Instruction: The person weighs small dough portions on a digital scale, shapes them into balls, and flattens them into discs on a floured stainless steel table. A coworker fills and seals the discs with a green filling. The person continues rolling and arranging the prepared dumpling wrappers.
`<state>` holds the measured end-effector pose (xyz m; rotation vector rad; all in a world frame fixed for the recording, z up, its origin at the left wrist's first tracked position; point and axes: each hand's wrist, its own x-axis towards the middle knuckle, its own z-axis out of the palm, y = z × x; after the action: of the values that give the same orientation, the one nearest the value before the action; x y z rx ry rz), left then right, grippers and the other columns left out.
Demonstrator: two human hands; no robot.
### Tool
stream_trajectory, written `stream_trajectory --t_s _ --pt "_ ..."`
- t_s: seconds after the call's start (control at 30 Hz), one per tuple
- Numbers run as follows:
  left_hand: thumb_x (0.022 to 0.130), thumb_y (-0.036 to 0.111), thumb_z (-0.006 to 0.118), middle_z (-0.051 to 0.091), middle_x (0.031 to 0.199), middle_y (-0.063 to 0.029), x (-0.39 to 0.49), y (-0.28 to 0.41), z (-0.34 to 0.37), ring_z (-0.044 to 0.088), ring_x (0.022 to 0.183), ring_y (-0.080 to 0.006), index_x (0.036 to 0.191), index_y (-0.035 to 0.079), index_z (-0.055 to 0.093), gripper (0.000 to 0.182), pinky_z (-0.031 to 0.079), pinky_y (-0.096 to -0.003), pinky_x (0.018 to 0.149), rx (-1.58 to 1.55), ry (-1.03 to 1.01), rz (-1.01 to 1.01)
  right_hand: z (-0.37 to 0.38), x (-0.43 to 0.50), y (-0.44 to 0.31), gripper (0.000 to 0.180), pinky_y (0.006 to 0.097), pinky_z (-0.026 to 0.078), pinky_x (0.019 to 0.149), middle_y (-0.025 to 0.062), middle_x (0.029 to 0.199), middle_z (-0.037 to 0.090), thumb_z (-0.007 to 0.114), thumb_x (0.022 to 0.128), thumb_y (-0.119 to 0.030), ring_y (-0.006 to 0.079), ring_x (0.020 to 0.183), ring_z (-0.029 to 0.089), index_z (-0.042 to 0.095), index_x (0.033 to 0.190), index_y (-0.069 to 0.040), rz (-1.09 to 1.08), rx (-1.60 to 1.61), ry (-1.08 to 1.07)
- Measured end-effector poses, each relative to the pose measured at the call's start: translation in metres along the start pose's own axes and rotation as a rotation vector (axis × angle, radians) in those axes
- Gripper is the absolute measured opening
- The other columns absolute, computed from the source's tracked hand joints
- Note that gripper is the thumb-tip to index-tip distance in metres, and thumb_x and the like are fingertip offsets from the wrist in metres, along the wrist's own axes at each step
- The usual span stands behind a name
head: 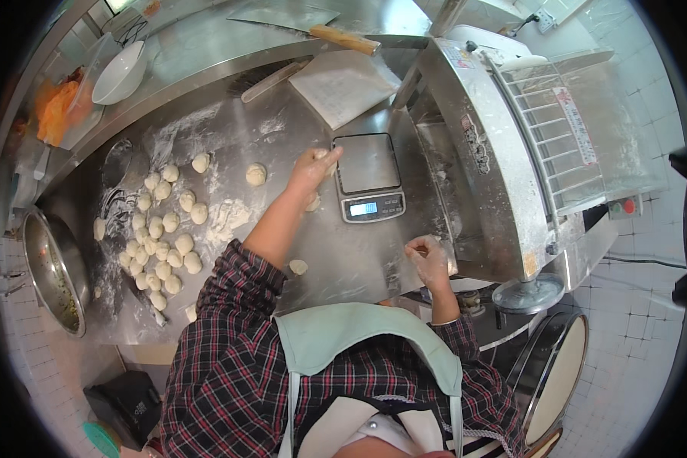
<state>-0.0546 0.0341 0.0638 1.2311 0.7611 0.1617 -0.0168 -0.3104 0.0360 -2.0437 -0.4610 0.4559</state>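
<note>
My left hand (312,169) is at the left edge of a digital kitchen scale (369,163), its fingers closed around a pale piece of dough (331,170) that is mostly hidden. The scale's pan bears nothing, and its display is lit. Just below that hand, a dough piece (313,201) is partly covered by the wrist. To the right, my floury right hand (427,257) hovers near the table's front edge, fingers curled to the thumb, with no held thing visible. A small flat dough piece (298,267) lies between my arms. Many round dough balls (162,249) cluster at left; one ball (256,174) sits apart.
A steel dough machine (492,172) with a wire guard bounds the right side. A steel bowl (54,269) stands at the left edge. Behind the scale are a flat whitish bag (343,86) and a wooden-handled cleaver (343,39) on the shelf. Loose flour (227,220) covers parts of the steel table.
</note>
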Motion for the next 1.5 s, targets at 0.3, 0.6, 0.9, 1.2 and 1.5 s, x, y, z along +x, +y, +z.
stream_trajectory --t_s 0.3,0.6,0.9,1.2,1.5 --pt "0.100 0.031 0.061 0.064 0.101 -0.0052 0.035 -0.047 0.032 0.057 0.089 -0.0134 0.122 -0.001 0.057 0.039 0.045 -0.0288 0.076 0.023 -0.051 0.104 -0.011 0.006 0.031 0.008 0.0357 0.054 0.073 0.0142 0.091 0.065 0.066 0.084 0.000 0.0267 0.079 0.066 0.068 0.092 0.000 -0.066 -0.253 0.146" --pt "0.099 0.032 0.064 0.065 0.105 -0.0054 -0.045 -0.058 -0.026 0.059 0.098 -0.0134 0.119 -0.001 0.063 0.039 0.050 -0.0301 0.089 0.195 0.099 0.186 -0.009 0.009 0.068 0.011 0.0451 0.050 0.087 0.0174 0.100 0.065 0.066 0.081 -0.001 0.0377 0.095 0.063 0.068 0.092 -0.002 -0.237 -0.438 0.218" --pt "0.095 0.019 0.068 0.070 0.102 -0.0101 -0.178 -0.128 -0.120 0.066 0.092 -0.0153 0.106 -0.002 0.067 0.024 0.052 -0.0294 0.084 0.467 0.374 0.098 -0.014 0.019 0.070 0.015 0.0389 0.053 0.080 0.0158 0.101 0.064 0.070 0.083 -0.004 0.0313 0.089 0.065 0.066 0.097 0.000 -0.301 -0.483 0.205" --pt "0.092 0.017 0.070 0.062 0.120 -0.0123 -0.233 -0.156 -0.159 0.059 0.110 -0.0262 0.110 0.003 0.062 0.024 0.051 -0.0353 0.088 0.682 0.656 0.366 0.010 0.049 0.003 0.017 0.0352 0.052 0.079 0.0132 0.101 0.059 0.073 0.082 -0.004 0.0268 0.088 0.062 0.067 0.097 -0.001 -0.280 -0.211 0.141" --pt "0.090 0.015 0.071 0.060 0.117 -0.0119 -0.265 -0.185 -0.170 0.058 0.108 -0.0259 0.114 0.004 0.060 0.029 0.050 -0.0358 0.090 0.663 0.666 0.284 0.043 0.101 -0.048 0.019 0.0354 0.053 0.075 0.0139 0.103 0.061 0.071 0.085 -0.006 0.0241 0.084 0.064 0.066 0.102 0.000 -0.382 -0.216 -0.002"
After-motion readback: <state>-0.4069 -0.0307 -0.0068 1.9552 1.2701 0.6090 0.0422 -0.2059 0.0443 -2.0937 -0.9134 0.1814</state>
